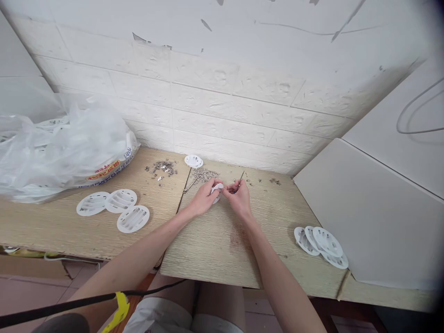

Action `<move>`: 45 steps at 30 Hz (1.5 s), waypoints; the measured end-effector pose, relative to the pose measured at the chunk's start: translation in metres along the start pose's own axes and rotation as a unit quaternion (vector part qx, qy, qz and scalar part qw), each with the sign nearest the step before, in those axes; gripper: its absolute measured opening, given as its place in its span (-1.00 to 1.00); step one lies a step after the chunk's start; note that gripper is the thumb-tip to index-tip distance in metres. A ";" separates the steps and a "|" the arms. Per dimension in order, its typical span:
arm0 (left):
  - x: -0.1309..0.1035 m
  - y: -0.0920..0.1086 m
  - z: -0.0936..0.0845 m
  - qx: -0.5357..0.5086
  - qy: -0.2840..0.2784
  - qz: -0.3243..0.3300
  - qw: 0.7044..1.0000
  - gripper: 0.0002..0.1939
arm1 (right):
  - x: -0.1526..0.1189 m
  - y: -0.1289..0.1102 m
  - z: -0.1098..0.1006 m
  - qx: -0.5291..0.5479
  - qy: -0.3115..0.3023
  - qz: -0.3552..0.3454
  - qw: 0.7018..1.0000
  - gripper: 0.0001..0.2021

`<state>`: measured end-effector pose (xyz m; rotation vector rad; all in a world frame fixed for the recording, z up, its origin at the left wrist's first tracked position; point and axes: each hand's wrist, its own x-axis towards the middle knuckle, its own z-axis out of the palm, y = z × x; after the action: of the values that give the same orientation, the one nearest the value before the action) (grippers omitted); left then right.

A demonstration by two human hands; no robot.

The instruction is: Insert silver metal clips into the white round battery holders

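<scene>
Near the middle of the table, my left hand (205, 196) is closed on a white round plastic disc (217, 188), which is tilted and partly covered by the fingers. My right hand (240, 196) meets the disc's right edge with pinched fingertips. A thin metal tool (242, 176) sticks up out of that hand; its lower end is hidden, so its exact kind cannot be made out. Just beyond my left hand lies a heap of small metal pieces (205, 175). Farther left is a second pile of small metal parts (165, 167).
Slotted white discs (133, 218) lie on the left, with another stack of discs (326, 241) on the right. One or more discs (193, 161) rest by the wall. A large plastic bag (69, 152) fills the left rear. A white panel (374, 212) borders the right side.
</scene>
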<state>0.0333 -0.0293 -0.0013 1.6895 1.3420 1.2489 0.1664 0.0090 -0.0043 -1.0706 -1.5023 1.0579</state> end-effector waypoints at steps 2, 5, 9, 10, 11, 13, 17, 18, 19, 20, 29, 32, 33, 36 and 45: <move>0.000 0.000 0.000 -0.011 0.005 -0.010 1.000 -0.79 | 0.001 0.000 -0.001 -0.001 0.002 0.000 1.000 -0.63; 0.002 -0.002 -0.001 -0.034 0.033 -0.030 0.998 -0.79 | 0.003 0.000 -0.006 -0.008 0.011 -0.005 1.000 -0.67; 0.007 -0.009 -0.003 -0.077 0.093 -0.067 0.990 -0.79 | 0.005 -0.004 -0.016 -0.060 -0.020 -0.023 0.998 -0.76; 0.009 -0.011 -0.004 -0.091 0.104 -0.077 0.987 -0.80 | 0.005 -0.005 -0.018 -0.086 -0.044 -0.032 0.995 -0.77; 0.010 -0.013 -0.004 -0.107 0.112 -0.086 0.984 -0.80 | 0.004 -0.006 -0.020 -0.114 -0.070 -0.042 0.990 -0.76; 0.012 -0.015 -0.005 -0.141 0.123 -0.105 0.977 -0.81 | 0.002 -0.007 -0.022 -0.175 -0.117 -0.064 0.976 -0.73; 0.013 -0.016 -0.007 -0.170 0.129 -0.114 0.970 -0.78 | 0.000 -0.006 -0.022 -0.255 -0.142 -0.084 0.953 -0.71; 0.013 -0.015 -0.008 -0.167 0.128 -0.113 0.971 -0.78 | -0.001 -0.005 -0.022 -0.261 -0.139 -0.084 0.952 -0.71; 0.013 -0.015 -0.008 -0.162 0.126 -0.111 0.972 -0.78 | -0.001 -0.005 -0.021 -0.263 -0.134 -0.085 0.952 -0.70; 0.012 -0.015 -0.008 -0.155 0.123 -0.109 0.974 -0.79 | -0.001 -0.005 -0.021 -0.264 -0.127 -0.085 0.952 -0.70; 0.013 -0.019 -0.007 -0.096 0.104 -0.071 0.987 -0.81 | 0.000 -0.005 -0.020 -0.275 -0.078 -0.080 0.955 -0.75; 0.012 -0.018 -0.007 -0.081 0.097 -0.067 0.990 -0.80 | -0.002 -0.007 -0.019 -0.291 -0.061 -0.082 0.951 -0.77; 0.012 -0.018 -0.006 -0.077 0.093 -0.066 0.991 -0.80 | -0.003 -0.008 -0.018 -0.295 -0.057 -0.085 0.950 -0.78; 0.010 -0.015 -0.005 -0.058 0.082 -0.054 0.994 -0.80 | -0.005 -0.009 -0.016 -0.313 -0.054 -0.097 0.943 -0.80; 0.010 -0.013 -0.006 0.002 0.118 -0.073 0.990 -0.77 | -0.006 -0.011 -0.015 -0.352 -0.013 -0.099 0.931 -0.78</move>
<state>0.0228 -0.0167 -0.0082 1.4503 1.5763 1.3933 0.1801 0.0025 0.0077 -1.3424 -2.0308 0.3769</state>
